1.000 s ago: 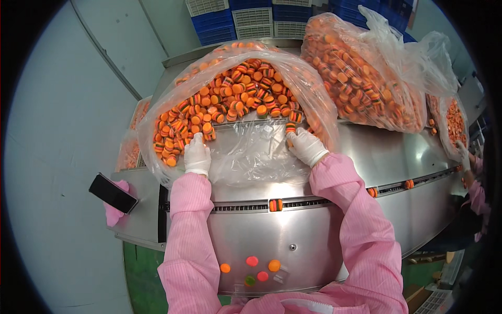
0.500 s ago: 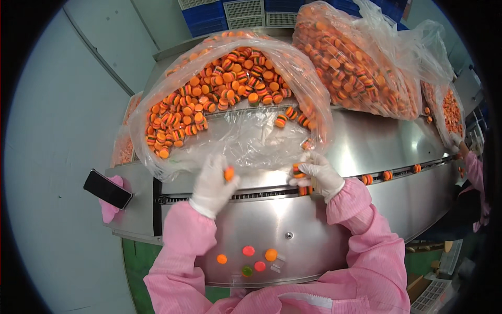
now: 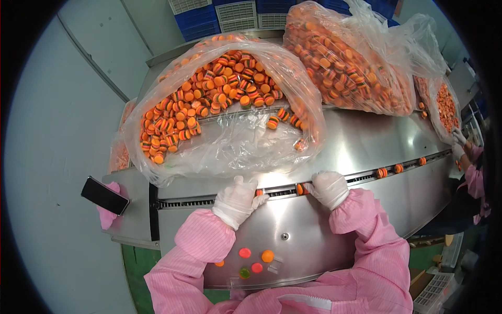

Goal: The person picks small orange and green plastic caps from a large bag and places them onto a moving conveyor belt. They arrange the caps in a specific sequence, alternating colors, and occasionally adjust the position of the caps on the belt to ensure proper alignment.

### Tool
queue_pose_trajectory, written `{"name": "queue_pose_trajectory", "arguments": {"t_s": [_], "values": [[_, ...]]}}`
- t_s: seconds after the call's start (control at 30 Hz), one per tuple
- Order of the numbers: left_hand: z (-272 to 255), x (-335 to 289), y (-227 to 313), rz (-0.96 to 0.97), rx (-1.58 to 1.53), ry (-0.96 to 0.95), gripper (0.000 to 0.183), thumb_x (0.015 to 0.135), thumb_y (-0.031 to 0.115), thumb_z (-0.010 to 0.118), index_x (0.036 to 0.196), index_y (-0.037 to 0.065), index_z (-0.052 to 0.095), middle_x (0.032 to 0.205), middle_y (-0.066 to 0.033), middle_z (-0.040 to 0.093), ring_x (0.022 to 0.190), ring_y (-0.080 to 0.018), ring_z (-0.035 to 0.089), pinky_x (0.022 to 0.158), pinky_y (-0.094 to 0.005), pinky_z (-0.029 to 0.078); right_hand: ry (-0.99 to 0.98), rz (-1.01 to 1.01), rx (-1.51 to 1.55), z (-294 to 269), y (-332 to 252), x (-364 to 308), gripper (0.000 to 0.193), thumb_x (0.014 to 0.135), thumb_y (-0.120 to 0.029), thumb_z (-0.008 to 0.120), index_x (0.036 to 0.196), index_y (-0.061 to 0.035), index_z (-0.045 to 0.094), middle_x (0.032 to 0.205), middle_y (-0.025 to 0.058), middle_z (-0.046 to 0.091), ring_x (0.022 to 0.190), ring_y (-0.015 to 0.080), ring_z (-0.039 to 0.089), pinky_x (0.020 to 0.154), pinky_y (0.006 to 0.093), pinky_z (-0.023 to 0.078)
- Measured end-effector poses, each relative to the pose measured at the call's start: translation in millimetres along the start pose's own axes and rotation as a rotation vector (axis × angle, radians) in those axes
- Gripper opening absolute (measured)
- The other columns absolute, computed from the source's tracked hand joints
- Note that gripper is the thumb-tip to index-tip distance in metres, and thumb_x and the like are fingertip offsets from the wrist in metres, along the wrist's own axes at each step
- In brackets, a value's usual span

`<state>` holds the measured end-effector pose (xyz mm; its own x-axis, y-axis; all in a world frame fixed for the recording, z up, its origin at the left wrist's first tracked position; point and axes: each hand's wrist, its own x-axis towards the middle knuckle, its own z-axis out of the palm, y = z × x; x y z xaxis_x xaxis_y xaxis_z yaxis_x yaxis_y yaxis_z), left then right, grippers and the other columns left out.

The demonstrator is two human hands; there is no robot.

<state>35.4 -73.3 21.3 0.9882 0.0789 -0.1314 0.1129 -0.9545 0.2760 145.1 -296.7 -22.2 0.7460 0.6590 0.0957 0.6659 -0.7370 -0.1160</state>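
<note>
My left hand (image 3: 236, 202), in a white glove, is closed at the narrow conveyor slot. Between its thumb and fingers shows part of an orange burger-shaped gummy candy (image 3: 259, 193). My right hand (image 3: 329, 190), gloved too, is farther right along the slot, its fingertips closed on a striped burger gummy (image 3: 300, 189) set at the conveyor chain (image 3: 282, 192). Beyond both hands lies a large open clear plastic bag (image 3: 235, 157), with a heap of burger gummies (image 3: 219, 86) toward its back and left side.
Several burger gummies (image 3: 399, 168) ride the slot to the right. Loose gummy discs (image 3: 244, 253) lie on the near steel surface. A phone (image 3: 104, 195) rests on pink cloth at left. Another full bag (image 3: 348, 68) stands at back right. A co-worker's gloved hands (image 3: 458, 145) are at far right.
My left hand has come right and nearer, down to the slot with its gummy. My right hand has lowered to the slot and moved slightly right. Gummies on the conveyor have shifted right.
</note>
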Motion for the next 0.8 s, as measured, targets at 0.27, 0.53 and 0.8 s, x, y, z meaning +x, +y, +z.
{"name": "queue_pose_trajectory", "arguments": {"t_s": [0.27, 0.53, 0.8], "values": [[31, 167, -12, 0.349, -0.039, 0.555, 0.025, 0.074, 0.011, 0.060, 0.099, 0.009, 0.056, 0.092, -0.0144, 0.053, 0.089, -0.0352, 0.051, 0.078, -0.0425, 0.043, 0.241, -0.016, 0.328, 32, 2, 174, 0.030, 0.079, -0.006, 0.053, 0.108, -0.0081, 0.051, 0.109, 0.0227, 0.051, 0.089, 0.0405, 0.057, 0.076, 0.0446, 0.048], [44, 168, -20, 0.200, -0.127, 0.557, 0.028, 0.072, 0.016, 0.062, 0.097, 0.006, 0.053, 0.093, -0.0177, 0.052, 0.093, -0.0363, 0.049, 0.080, -0.0443, 0.043, 0.123, 0.090, 0.166, 7, -27, 162, 0.029, 0.080, -0.010, 0.054, 0.109, -0.0082, 0.052, 0.100, 0.0180, 0.056, 0.087, 0.0374, 0.058, 0.073, 0.0445, 0.047], [13, 46, -13, 0.609, -0.207, 0.367, 0.018, 0.067, 0.009, 0.061, 0.084, 0.007, 0.054, 0.083, -0.0112, 0.052, 0.082, -0.0311, 0.050, 0.077, -0.0383, 0.043, 0.065, -0.518, 0.268, 17, -22, 5, 0.027, 0.076, -0.010, 0.059, 0.102, -0.0024, 0.055, 0.095, 0.0140, 0.058, 0.084, 0.0316, 0.057, 0.072, 0.0380, 0.048]]}}
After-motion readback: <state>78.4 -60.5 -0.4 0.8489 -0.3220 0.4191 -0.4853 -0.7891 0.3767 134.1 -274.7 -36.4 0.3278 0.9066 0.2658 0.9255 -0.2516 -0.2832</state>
